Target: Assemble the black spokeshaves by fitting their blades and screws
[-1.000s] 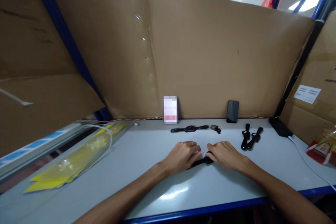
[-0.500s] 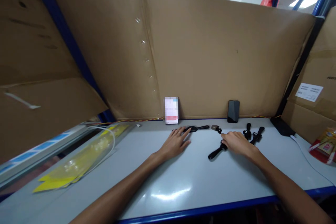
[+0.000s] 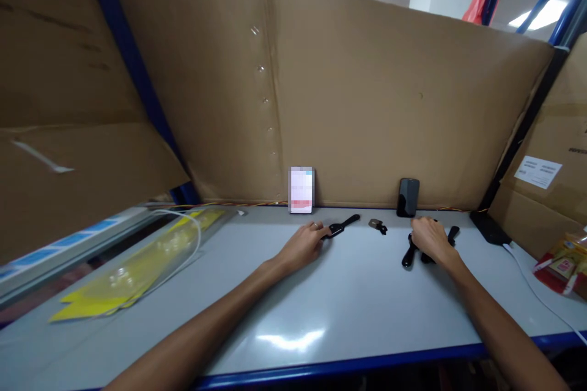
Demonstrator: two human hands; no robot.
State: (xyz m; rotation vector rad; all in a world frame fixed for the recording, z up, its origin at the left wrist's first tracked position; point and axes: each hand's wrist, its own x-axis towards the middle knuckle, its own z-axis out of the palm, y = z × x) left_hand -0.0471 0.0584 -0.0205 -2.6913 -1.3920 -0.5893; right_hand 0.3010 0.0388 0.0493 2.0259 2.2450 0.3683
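My left hand (image 3: 304, 244) rests on the grey table (image 3: 348, 299) with its fingers curled over one end of a black watch (image 3: 340, 226) that lies near the back wall. My right hand (image 3: 427, 236) covers the upper end of another black watch (image 3: 408, 254), setting it beside further black watches (image 3: 452, 234) at the right. A small dark loose part (image 3: 377, 225) lies between my two hands.
A black phone (image 3: 408, 197) and a small white card (image 3: 301, 189) lean against the cardboard wall (image 3: 367, 104). A black adapter (image 3: 490, 229) with a white cable (image 3: 534, 281) sits at the right, by a red packet (image 3: 562, 267). Yellow plastic bags (image 3: 132, 272) lie at the left.
My right hand carried a black watch from the table's middle to the watches at the right. My left hand reached forward and closed on the watch near the back wall, tilting it.
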